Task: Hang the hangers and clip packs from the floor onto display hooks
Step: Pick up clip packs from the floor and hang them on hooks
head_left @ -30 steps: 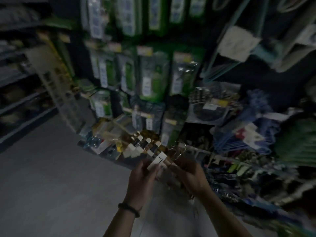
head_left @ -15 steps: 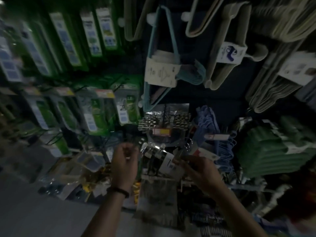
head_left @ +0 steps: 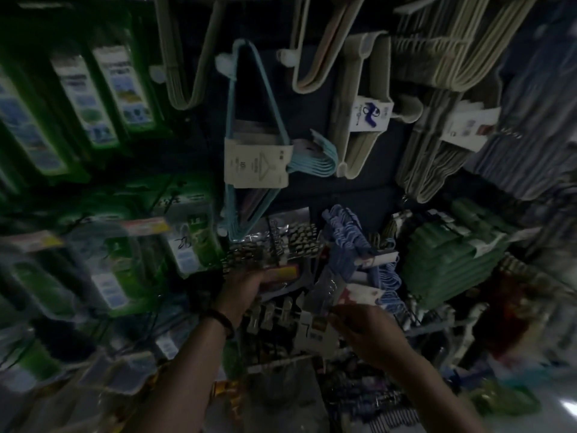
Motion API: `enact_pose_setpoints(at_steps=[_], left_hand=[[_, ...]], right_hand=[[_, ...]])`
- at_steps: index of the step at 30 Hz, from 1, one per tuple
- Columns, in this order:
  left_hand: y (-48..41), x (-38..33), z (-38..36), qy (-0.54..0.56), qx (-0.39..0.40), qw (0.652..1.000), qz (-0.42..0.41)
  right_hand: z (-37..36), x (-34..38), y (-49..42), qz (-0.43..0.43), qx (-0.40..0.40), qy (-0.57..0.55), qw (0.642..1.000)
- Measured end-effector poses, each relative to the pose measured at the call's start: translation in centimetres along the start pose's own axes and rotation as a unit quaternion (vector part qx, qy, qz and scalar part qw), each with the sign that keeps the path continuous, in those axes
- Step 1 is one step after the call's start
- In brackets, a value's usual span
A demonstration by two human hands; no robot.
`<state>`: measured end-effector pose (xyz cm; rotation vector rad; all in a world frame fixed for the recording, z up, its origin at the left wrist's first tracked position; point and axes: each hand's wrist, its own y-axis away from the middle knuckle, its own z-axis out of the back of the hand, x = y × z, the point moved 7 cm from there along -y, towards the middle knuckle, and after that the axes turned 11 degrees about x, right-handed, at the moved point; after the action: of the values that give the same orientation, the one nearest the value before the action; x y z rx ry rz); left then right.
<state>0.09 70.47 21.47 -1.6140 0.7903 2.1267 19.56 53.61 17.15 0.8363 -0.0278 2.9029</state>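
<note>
Your left hand [head_left: 242, 290] reaches up to a glossy plastic bag of metal clips [head_left: 274, 245] hanging on the display, fingers curled around its lower edge by the red-and-yellow label; your right hand [head_left: 363, 331] pinches a flat white card header [head_left: 313, 329] of a clip pack [head_left: 274, 310] at centre frame, thumb and fingers narrow on it. At 12 o'clock hangs a bundle of thin teal hangers [head_left: 249, 126] banded with a cardboard sleeve; at 1 o'clock, beige velvety hangers [head_left: 359, 120]; at 3 o'clock, stacked green hangers [head_left: 449, 264] (edges smeared by blur). The display hook itself is lost in the gloom; left-side green packets [head_left: 103, 89] are unreadable.
</note>
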Motion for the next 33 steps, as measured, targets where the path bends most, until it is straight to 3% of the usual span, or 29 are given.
enact_pose_setpoints(at_steps=[5,7,12,16,18,26,33], left_hand=[[-1.9,1.1,1.9,-0.102,0.018,0.993,-0.056],[-2.6,0.9,1.4,-0.2,0.032,0.976,-0.082],[-3.5,-1.5,2.4,-0.367,-0.034,0.919,-0.139],[-4.1,-2.5,2.5,-0.438,-0.011,0.887,-0.146],[-4.3,-3.3,2.5,-0.473,-0.003,0.868,-0.153],[-3.5,-5.0,1.7,-0.528,0.001,0.831,-0.174],[-3.5,-5.3,3.0,-0.502,-0.013,0.849,-0.166]], right_hand=[[-1.3,1.7,-0.3,-0.021,-0.005,0.033,0.999],[-2.0,1.6,-1.0,-0.028,0.0,0.06,0.998],[-2.9,0.9,-3.7,-0.033,0.013,0.154,0.987],[-2.5,1.2,-6.7,0.037,0.007,0.234,0.972],[-2.1,1.3,-7.8,0.096,-0.041,0.271,0.957],[-2.6,1.4,-11.9,0.244,-0.134,0.235,0.931],[-1.8,1.0,-15.6,0.256,-0.123,0.249,0.926]])
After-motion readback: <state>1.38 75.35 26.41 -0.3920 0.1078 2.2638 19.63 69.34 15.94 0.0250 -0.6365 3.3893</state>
